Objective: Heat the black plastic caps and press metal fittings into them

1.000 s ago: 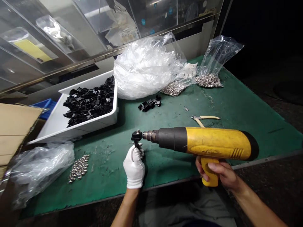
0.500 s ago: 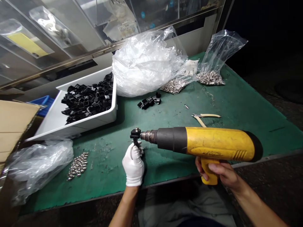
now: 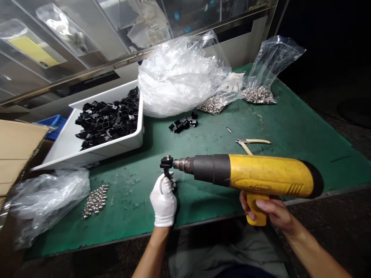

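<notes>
My left hand point(image 3: 164, 202), in a white glove, is closed around a black plastic part point(image 3: 166, 163) and holds it upright above the green table. A small metal piece point(image 3: 168, 157) sits on top of that part. My bare right hand point(image 3: 271, 210) grips the handle of a yellow and black heat gun point(image 3: 269, 175). The gun lies level and points left, its metal nozzle point(image 3: 184, 165) at the right side of the black part. Whether nozzle and part touch, I cannot tell.
A white tray point(image 3: 116, 148) of black parts stands at the left, near small metal pieces point(image 3: 95, 200) and a plastic bag point(image 3: 55, 200). Farther back are a large clear bag point(image 3: 179, 77), bagged metal pieces point(image 3: 259, 95) and several black parts point(image 3: 184, 123). Cutters point(image 3: 252, 143) lie behind the gun.
</notes>
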Action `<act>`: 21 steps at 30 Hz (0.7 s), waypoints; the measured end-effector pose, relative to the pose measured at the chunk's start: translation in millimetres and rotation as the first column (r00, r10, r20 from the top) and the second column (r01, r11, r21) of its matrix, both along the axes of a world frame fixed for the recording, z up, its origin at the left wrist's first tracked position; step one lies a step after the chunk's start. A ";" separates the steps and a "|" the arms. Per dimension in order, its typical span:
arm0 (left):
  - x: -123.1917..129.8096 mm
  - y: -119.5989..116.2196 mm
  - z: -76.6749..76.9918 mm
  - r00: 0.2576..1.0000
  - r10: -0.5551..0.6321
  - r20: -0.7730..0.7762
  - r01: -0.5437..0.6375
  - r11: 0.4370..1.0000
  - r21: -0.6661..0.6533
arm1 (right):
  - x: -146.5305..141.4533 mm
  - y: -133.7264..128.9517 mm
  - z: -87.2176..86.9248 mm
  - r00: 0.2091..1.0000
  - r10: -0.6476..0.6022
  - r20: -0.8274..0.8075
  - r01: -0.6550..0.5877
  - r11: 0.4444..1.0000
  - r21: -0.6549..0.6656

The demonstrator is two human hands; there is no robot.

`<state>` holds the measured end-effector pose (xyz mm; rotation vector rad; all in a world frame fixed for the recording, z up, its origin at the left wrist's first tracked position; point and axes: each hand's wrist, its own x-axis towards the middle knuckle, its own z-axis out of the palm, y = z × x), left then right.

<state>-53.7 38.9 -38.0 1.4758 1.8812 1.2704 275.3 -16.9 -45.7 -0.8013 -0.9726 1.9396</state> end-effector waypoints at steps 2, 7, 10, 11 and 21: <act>0.2 -0.2 -0.1 1.000 0.005 0.007 -0.005 1.000 -0.004 | -0.6 0.2 0.5 1.000 0.002 0.004 -0.002 1.000 -0.005; 1.1 -0.2 0.8 1.000 0.003 0.023 -0.003 1.000 0.001 | -0.5 -1.0 -1.7 1.000 -0.001 0.006 0.001 1.000 -0.005; 1.2 0.1 1.3 1.000 0.005 -0.010 -0.005 1.000 0.005 | -0.1 -1.2 -2.9 1.000 -0.007 0.019 0.007 1.000 -0.001; 1.1 0.3 1.5 1.000 0.006 -0.022 -0.006 1.000 0.005 | 0.0 -1.2 -3.1 1.000 -0.008 0.020 0.008 1.000 0.002; 0.9 0.8 0.9 0.999 0.008 -0.032 -0.007 1.000 0.025 | 2.7 -4.9 -6.4 1.000 -0.016 0.006 0.017 1.000 -0.009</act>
